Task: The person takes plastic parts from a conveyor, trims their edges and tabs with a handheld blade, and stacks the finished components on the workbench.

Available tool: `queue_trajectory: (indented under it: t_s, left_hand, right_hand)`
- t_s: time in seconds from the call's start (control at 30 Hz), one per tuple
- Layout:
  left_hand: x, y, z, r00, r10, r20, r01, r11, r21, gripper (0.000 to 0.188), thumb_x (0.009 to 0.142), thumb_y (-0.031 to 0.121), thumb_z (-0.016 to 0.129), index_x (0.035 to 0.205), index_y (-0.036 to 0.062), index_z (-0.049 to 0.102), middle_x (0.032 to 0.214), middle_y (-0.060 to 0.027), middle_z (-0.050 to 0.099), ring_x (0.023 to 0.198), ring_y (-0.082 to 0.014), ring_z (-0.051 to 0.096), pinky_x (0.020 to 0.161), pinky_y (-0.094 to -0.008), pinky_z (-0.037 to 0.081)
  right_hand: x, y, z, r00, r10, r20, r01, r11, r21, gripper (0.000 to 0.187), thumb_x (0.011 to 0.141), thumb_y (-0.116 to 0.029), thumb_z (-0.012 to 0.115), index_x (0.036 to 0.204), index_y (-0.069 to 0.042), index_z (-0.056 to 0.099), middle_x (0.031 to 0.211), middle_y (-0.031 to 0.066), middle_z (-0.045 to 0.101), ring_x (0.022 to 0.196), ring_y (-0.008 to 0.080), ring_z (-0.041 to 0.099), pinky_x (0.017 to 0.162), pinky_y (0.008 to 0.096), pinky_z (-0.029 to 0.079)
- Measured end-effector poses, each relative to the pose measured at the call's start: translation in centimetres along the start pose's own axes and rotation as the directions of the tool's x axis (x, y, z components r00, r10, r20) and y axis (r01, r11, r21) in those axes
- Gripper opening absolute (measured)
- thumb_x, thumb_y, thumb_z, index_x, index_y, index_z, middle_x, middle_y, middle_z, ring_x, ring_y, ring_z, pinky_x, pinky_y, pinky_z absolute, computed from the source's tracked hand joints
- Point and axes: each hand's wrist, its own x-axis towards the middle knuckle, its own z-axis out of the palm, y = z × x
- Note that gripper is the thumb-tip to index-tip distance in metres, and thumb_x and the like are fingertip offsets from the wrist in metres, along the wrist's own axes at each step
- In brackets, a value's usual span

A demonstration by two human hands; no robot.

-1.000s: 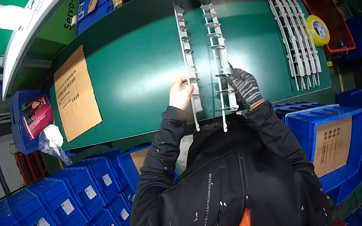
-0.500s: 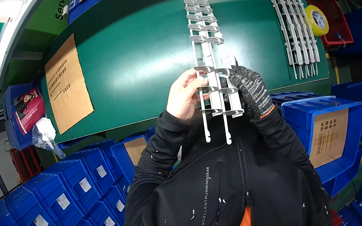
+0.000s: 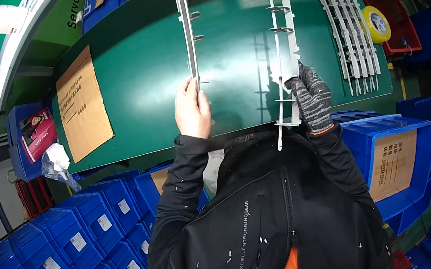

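My bare left hand [image 3: 192, 110] is closed around the lower part of a long, narrow, pale plastic strip [image 3: 186, 24]. That strip is turned edge-on, and small dark-looking tabs stick out along its right side. In a grey knitted glove, my right hand [image 3: 313, 99] grips a second pale slotted strip [image 3: 288, 18] near its lower end. Curved cross-pieces sit along this one, joined by a thin rod [image 3: 281, 77] whose tip reaches past the table's front edge. The two strips are held apart, both roughly upright in the view, over the green table [image 3: 144, 89].
Several similar strips [image 3: 346, 25] lie side by side at the right, next to a yellow tape roll [image 3: 377, 24] and a red tray [image 3: 409, 40]. Flat cardboard [image 3: 82, 103] lies at the left. Blue bins [image 3: 73, 240] are stacked below left, and another blue bin [image 3: 394, 201] stands below right.
The two strips, side by side before, are now wide apart. My left hand has moved left and turned its strip edge-on; my right hand has shifted slightly right with the other.
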Motion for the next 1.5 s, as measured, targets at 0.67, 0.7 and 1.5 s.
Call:
queue_trajectory:
  t_s: [0.67, 0.7, 1.5]
  left_hand:
    - [-1.5, -6.2, -4.4, 0.981, 0.058, -0.186, -0.007, 0.964, 0.267, 0.027, 0.083, 0.006, 0.047, 0.109, -0.0004, 0.053, 0.108, -0.0175, 0.053, 0.096, -0.0304, 0.053, 0.084, -0.0355, 0.042]
    - [-2.1, -5.9, -5.2, 0.978, -0.018, -0.209, 0.065, 0.973, 0.221, 0.028, 0.083, 0.005, 0.046, 0.110, -0.0009, 0.052, 0.111, -0.0165, 0.051, 0.097, -0.0282, 0.052, 0.084, -0.0332, 0.042]
    - [-3.8, -2.1, -6.8, 0.867, 0.090, -0.491, 0.070, 0.952, 0.297, 0.030, 0.082, 0.000, 0.047, 0.111, -0.0015, 0.053, 0.112, -0.0154, 0.047, 0.100, -0.0250, 0.049, 0.084, -0.0319, 0.041]
  right_hand:
    - [10.2, 9.0, -1.0, 0.979, -0.141, -0.146, -0.036, 0.589, -0.808, 0.030, 0.081, -0.026, 0.053, 0.101, -0.004, 0.057, 0.090, 0.0191, 0.059, 0.084, 0.0342, 0.057, 0.075, 0.0422, 0.046]
    - [12.2, 8.5, -0.7, 0.992, -0.048, -0.119, -0.069, 0.584, -0.809, 0.031, 0.080, -0.026, 0.053, 0.101, -0.004, 0.057, 0.093, 0.0193, 0.059, 0.086, 0.0343, 0.056, 0.077, 0.0420, 0.045]
    - [5.6, -1.1, 6.1, 0.800, -0.338, 0.495, 0.525, 0.794, -0.306, 0.023, 0.077, -0.011, 0.052, 0.098, -0.005, 0.055, 0.087, 0.0118, 0.054, 0.077, 0.0274, 0.055, 0.069, 0.0359, 0.046]
